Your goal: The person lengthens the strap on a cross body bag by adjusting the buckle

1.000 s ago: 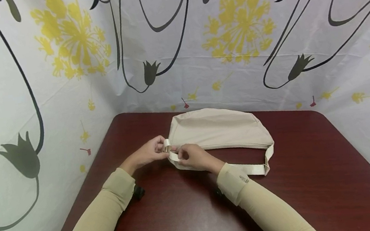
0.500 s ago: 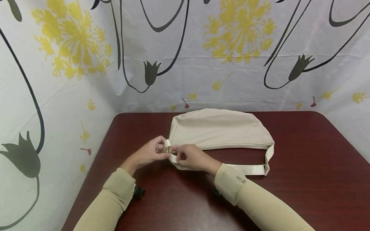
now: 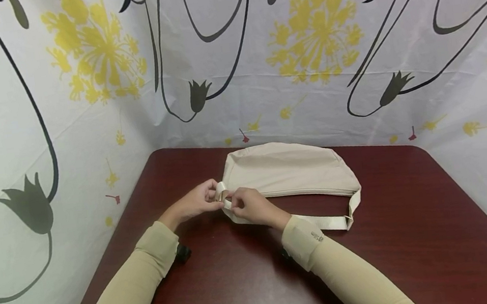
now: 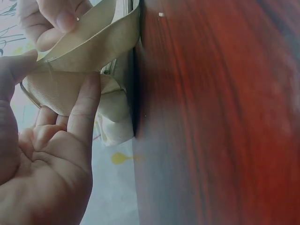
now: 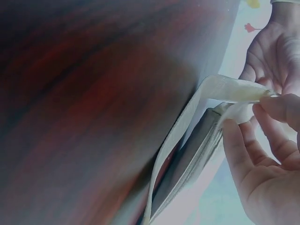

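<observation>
A cream bag (image 3: pixel 287 169) lies on the table with its zipped edge toward the person. Its strap (image 3: pixel 326 222) loops along the near side. At the bag's left end the left hand (image 3: pixel 194 200) grips a folded part of the strap by a buckle; in the left wrist view that hand (image 4: pixel 51 154) has fingers behind the strap (image 4: pixel 93 51) and the thumb in front. Close beside it, the right hand (image 3: pixel 256 207) pinches the strap. From the right wrist view, thumb and index finger of the right hand (image 5: pixel 267 164) meet at the strap (image 5: pixel 229 89). Fingers partly hide the buckle.
The dark red table (image 3: pixel 224 288) spreads around the bag. White cloth (image 3: pixel 237 106) with yellow flowers and dark stems hangs behind and at both sides. Small black items (image 3: pixel 183 253) show under the left forearm and beside the right cuff.
The right hand has shifted slightly left and up along the strap, its forearm moving a little left. The left hand keeps its grip almost unmoved. The strap's right end has moved slightly.
</observation>
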Motion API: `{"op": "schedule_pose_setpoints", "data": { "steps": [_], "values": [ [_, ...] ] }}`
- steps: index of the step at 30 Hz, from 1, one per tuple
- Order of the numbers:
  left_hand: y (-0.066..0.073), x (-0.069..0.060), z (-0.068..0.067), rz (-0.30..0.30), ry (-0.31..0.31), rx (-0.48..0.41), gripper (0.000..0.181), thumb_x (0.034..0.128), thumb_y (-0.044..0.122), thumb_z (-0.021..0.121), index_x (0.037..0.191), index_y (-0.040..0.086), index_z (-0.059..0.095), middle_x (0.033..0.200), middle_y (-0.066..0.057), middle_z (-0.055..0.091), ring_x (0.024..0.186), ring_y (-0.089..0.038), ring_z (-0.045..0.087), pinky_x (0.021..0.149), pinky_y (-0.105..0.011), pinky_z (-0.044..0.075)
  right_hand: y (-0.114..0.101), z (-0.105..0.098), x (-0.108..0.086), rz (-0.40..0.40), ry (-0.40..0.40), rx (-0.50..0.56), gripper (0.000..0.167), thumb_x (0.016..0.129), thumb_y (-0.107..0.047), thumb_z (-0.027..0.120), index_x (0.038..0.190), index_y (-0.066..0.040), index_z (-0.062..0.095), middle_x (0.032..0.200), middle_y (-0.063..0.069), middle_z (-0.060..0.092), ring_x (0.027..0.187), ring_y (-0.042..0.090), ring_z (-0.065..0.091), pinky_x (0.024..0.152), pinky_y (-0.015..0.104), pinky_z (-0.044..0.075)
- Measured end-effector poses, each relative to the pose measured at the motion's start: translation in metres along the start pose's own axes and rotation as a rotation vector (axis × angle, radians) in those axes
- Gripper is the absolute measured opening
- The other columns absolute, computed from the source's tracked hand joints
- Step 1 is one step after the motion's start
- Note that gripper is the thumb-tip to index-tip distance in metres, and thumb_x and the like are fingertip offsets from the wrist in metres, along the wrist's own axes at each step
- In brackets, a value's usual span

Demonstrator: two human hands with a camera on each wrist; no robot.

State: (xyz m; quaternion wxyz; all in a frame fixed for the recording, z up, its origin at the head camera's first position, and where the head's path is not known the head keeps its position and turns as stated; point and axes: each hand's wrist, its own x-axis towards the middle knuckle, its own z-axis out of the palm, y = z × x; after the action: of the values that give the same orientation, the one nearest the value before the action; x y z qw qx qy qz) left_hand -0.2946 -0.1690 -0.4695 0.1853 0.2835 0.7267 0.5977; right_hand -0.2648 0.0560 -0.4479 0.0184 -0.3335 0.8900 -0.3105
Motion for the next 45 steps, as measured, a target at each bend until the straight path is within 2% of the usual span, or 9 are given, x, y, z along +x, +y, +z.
{"op": "schedule_pose_setpoints", "data": {
  "steps": [8,15,22,30,35,39,43,45],
  "values": [
    [0.000,-0.001,0.002,-0.003,0.002,0.005,0.027,0.0953,0.000,0.067,0.110,-0.001,0.044,0.108,-0.020,0.071,0.096,-0.018,0.068,0.082,-0.029,0.053,-0.001,0.004,-0.001,-0.020,0.027,-0.006,0.005,0.090,-0.008,0.075,0.088,-0.006,0.070,0.101,0.009,0.068,0.096,0.023,0.065,0.087,0.034,0.052],
    [0.002,-0.001,0.003,0.008,0.001,-0.012,0.028,0.0955,0.000,0.067,0.111,-0.002,0.044,0.112,-0.023,0.069,0.100,-0.018,0.068,0.086,-0.033,0.053,-0.004,0.006,0.000,-0.009,-0.010,-0.014,0.018,0.085,-0.010,0.083,0.093,-0.006,0.067,0.094,0.005,0.066,0.085,0.018,0.061,0.077,0.028,0.049],
    [0.006,0.001,0.005,0.014,-0.003,-0.040,0.028,0.0966,0.001,0.066,0.112,-0.001,0.044,0.115,-0.022,0.068,0.103,-0.019,0.066,0.087,-0.031,0.053,-0.007,0.007,0.000,-0.005,-0.017,-0.034,0.022,0.086,-0.012,0.083,0.095,-0.008,0.063,0.093,0.002,0.067,0.084,0.015,0.063,0.077,0.028,0.050],
    [0.005,0.003,0.007,-0.009,0.021,-0.052,0.027,0.0955,-0.002,0.066,0.112,-0.001,0.044,0.114,-0.022,0.069,0.102,-0.020,0.066,0.087,-0.030,0.052,-0.008,0.010,0.002,0.052,0.000,-0.071,0.019,0.086,-0.017,0.083,0.092,-0.011,0.065,0.090,-0.003,0.069,0.081,0.010,0.063,0.074,0.026,0.051],
    [0.004,0.003,0.007,-0.008,0.014,-0.052,0.030,0.0951,0.001,0.068,0.114,-0.001,0.045,0.113,-0.021,0.070,0.101,-0.021,0.067,0.089,-0.035,0.053,-0.005,0.010,0.004,0.069,-0.003,-0.022,0.015,0.089,-0.015,0.080,0.096,-0.010,0.068,0.091,-0.002,0.070,0.083,0.010,0.064,0.076,0.027,0.052],
    [0.004,0.003,0.008,-0.006,0.018,0.006,0.041,0.0937,0.006,0.072,0.124,-0.001,0.046,0.116,-0.019,0.069,0.108,-0.024,0.065,0.092,-0.037,0.051,-0.002,0.009,0.004,0.103,0.002,0.027,0.014,0.089,-0.016,0.080,0.098,-0.011,0.069,0.095,-0.001,0.072,0.088,0.013,0.065,0.082,0.031,0.052],
    [0.004,0.002,0.007,0.000,0.056,0.093,0.051,0.0916,0.007,0.075,0.133,0.000,0.045,0.121,-0.014,0.067,0.115,-0.023,0.061,0.095,-0.035,0.048,0.000,0.009,0.004,0.113,0.017,0.041,0.014,0.089,-0.018,0.080,0.095,-0.013,0.068,0.098,-0.001,0.072,0.095,0.016,0.066,0.087,0.035,0.051],
    [0.005,0.001,0.007,0.010,0.070,0.116,0.055,0.0908,0.006,0.076,0.135,0.000,0.044,0.124,-0.015,0.066,0.114,-0.024,0.061,0.094,-0.036,0.049,0.001,0.009,0.004,0.111,0.030,0.050,0.013,0.090,-0.018,0.080,0.093,-0.014,0.067,0.099,-0.001,0.072,0.098,0.018,0.066,0.089,0.036,0.050]
  ]
}}
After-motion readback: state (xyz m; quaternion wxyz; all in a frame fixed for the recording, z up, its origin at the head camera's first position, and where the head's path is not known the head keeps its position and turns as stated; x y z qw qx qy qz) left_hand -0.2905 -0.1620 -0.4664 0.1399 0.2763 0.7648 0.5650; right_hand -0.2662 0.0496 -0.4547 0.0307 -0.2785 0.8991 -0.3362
